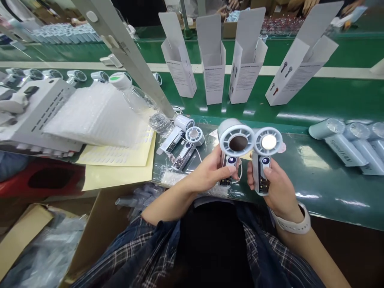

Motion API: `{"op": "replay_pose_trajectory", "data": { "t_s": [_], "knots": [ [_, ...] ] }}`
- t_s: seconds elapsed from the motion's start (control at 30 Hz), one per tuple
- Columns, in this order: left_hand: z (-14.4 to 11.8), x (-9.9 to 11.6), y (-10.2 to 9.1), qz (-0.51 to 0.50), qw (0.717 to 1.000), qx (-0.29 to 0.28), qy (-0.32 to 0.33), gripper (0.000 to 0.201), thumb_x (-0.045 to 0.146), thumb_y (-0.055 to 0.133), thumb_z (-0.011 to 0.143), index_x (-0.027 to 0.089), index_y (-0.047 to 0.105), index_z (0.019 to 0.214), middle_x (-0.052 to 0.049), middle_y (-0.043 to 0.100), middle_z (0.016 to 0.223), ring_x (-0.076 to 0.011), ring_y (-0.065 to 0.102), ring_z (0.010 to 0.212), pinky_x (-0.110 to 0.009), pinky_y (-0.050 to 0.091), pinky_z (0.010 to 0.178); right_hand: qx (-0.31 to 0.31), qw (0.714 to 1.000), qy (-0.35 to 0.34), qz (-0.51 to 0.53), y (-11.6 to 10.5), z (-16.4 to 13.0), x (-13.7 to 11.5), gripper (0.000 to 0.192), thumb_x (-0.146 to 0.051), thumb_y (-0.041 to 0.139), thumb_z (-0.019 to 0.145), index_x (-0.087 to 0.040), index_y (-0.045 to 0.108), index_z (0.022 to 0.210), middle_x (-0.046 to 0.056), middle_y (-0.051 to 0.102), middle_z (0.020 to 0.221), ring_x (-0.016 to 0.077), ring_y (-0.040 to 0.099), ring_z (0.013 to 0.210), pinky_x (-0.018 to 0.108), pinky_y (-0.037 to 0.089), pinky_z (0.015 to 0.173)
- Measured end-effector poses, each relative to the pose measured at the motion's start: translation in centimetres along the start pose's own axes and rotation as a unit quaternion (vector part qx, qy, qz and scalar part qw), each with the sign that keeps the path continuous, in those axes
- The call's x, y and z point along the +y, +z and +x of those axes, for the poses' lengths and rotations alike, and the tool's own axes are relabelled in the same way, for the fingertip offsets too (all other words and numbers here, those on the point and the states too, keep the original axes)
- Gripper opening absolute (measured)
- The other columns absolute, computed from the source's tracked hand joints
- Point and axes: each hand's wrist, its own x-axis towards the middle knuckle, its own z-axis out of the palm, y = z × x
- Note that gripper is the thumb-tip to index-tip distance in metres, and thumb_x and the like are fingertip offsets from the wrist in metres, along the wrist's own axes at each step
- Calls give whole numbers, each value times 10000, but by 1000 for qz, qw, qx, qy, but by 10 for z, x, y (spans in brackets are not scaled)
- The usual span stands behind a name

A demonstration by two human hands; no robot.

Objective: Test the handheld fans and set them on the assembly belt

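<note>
head view: the left hand point(211, 170) grips the handle of a dark-centred fan point(231, 160), its thumb lying across the front just below the small lit display. the right hand point(280, 186) closes around a bright-centred fan point(265, 161) in the same way, thumb at the front beside its lit display and fingers behind. both fans are held upright over the edge of the green bench point(312, 188), side by side in front of the person's body; whether their round heads touch, i cannot tell. a pale watch point(293, 224) sits on the right wrist.

to the left of the left hand, two loose fans point(188, 150) lie close together on the bench, near a clear bottle point(139, 100) with a white and green cap. further left, a stack of white sheets point(96, 116) rests partly over yellow sheets point(118, 176). beyond the held fans, four white boxes point(213, 82) stand in a row with their lids raised. at the right, several pale blue fans point(345, 146) lie side by side. at the lower left, a cardboard box point(93, 236) holds clear plastic pieces. at the top edge, another person's hands point(307, 6) show in part.
</note>
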Motion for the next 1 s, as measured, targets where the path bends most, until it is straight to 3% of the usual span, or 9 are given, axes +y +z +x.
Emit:
{"op": "replay_pose_trajectory", "data": {
  "t_s": [0.27,0.47,0.7,1.0],
  "knots": [
    [-2,-7,-5,9,999,30,-10,477,501,806,937,211,510,1173,-44,650,1099,-176,693,864,-359,590,841,13,999,-1,34,1,7,5,279,-494,727,945,-233,704,1041,43,723,989,152,651,713,272,563,582],
    [0,-2,-1,13,998,53,-13,477,509,800,935,207,522,1179,-19,660,982,-171,679,801,-349,577,797,12,999,-3,30,3,5,2,254,-462,701,959,-217,706,1028,41,720,923,147,630,637,279,541,533],
    [4,0,2,2,997,74,-27,513,512,824,902,207,511,1171,-20,654,994,-173,689,770,-360,592,769,11,1000,-12,17,-1,7,1,287,-498,710,951,-216,694,1008,50,721,900,160,629,612,300,530,506],
    [-1,1,-2,-62,994,69,-51,523,337,889,795,210,505,1127,-6,626,1037,-156,701,774,-339,590,747,-17,999,-2,33,-6,6,-1,256,-418,761,922,-219,729,1081,53,734,965,167,668,707,308,589,614]
  ]
}}
